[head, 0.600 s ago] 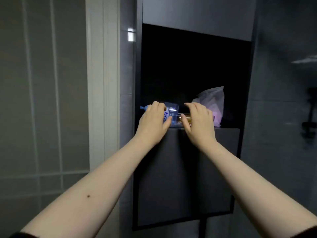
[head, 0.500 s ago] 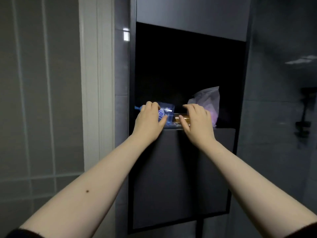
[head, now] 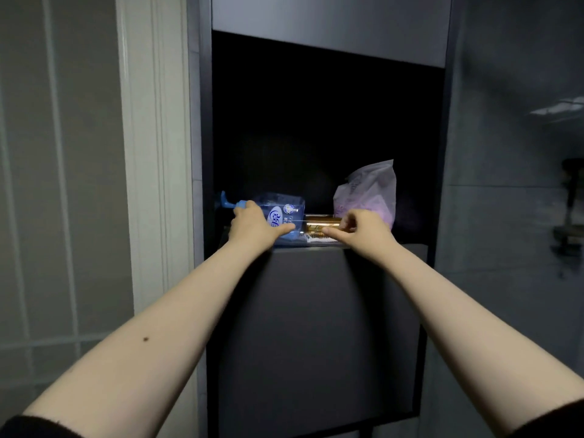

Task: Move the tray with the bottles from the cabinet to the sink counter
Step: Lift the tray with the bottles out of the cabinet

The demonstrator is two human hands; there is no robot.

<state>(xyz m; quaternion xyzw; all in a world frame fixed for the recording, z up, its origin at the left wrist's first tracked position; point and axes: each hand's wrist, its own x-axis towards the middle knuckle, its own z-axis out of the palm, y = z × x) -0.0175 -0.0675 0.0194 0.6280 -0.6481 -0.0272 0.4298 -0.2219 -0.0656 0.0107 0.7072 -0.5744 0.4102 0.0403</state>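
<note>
Both hands gripped the front edge of the clear tray (head: 311, 241): the left hand (head: 252, 226) wrapped its left corner, thumb along the rim; the right hand (head: 363, 230) pinched the rim toward its right. The tray lay crosswise on the cabinet (head: 316, 327) shelf, holding a blue bottle (head: 281, 213) and a gold bottle (head: 322, 223) on their sides, long axes left-to-right. Withdrawal would probably run straight toward the person. A plastic bag (head: 369, 194) stood just behind.

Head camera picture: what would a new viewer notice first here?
Two bare arms reach into a dark cabinet niche; the left hand lies on a blue bottle lying on its side, and the right hand pinches near a gold bottle. Behind the right hand stands a pale plastic bag.
</note>
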